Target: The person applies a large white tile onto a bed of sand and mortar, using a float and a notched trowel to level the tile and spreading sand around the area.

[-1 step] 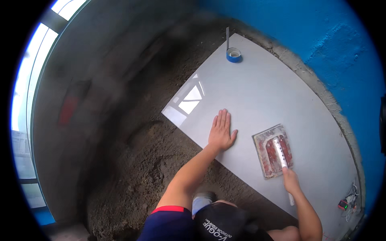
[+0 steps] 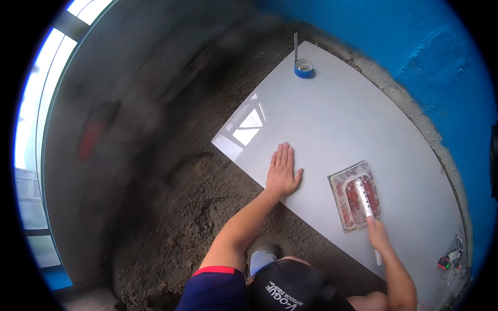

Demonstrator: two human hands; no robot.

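Observation:
A large glossy white tile [image 2: 337, 114] lies over dark mortar. My left hand [image 2: 282, 171] rests flat on it near its left edge, fingers stretched out and thumb apart. My right hand [image 2: 379, 236] is wrapped round the whitish handle of a flat rectangular tool [image 2: 342, 199]. Its broad plate is red, smeared with pale mortar, and sits over the tile to the right of my left hand. The dotted handle runs across the plate, and its end shows below my grip. Whether the plate presses on the tile, I cannot tell.
A blue roll of tape [image 2: 304, 69] sits on the tile's far end, beside a thin strip [image 2: 296, 46]. A small device with a green light [image 2: 444, 263] and cables lies at the lower right. Blue wall [image 2: 436, 67] borders the right; rough mortar [image 2: 171, 228] spreads left. My shoe [image 2: 265, 251] is below.
My left hand has slid slightly toward me and to the left on the tile. The whole view has shifted a little. My right hand keeps its grip on the tool.

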